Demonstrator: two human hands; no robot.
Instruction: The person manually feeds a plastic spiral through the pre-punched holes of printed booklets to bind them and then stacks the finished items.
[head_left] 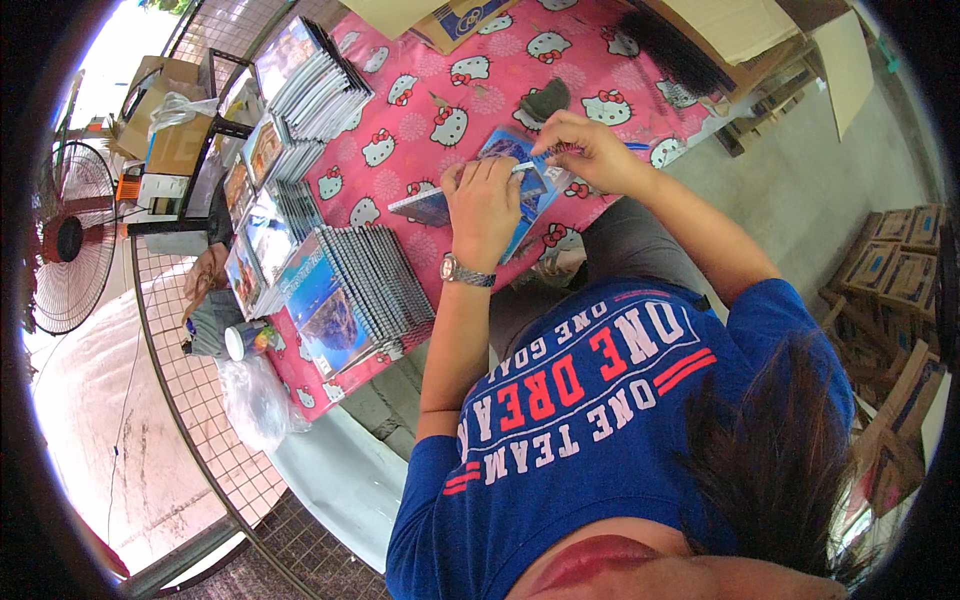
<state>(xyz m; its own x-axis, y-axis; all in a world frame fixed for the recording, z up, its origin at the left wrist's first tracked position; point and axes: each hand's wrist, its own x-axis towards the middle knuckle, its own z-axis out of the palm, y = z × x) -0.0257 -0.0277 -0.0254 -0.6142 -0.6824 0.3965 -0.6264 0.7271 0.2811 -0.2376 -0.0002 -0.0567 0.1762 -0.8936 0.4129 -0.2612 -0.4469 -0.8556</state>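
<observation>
Left grip [487,200] holds a blue-covered paper notebook [530,215], near on the pink cartoon-print bench [385,195]; right grip [590,155] pinches its edge, near a dark green scrap [545,99]. Spiral-bound notebook stacks [375,290] crowd the left.

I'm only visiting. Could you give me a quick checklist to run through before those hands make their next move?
1. Left hand on the booklet: ok.
2. Right hand close to the left: ok.
3. Right hand's pinch secure: cannot tell; the detail is too small.
4. Pink tablecloth near the hands free of loose things: not ok; a dark green object lies just beyond the right hand.
5. Nearest stack of spiral-bound books not spilled: ok.
</observation>
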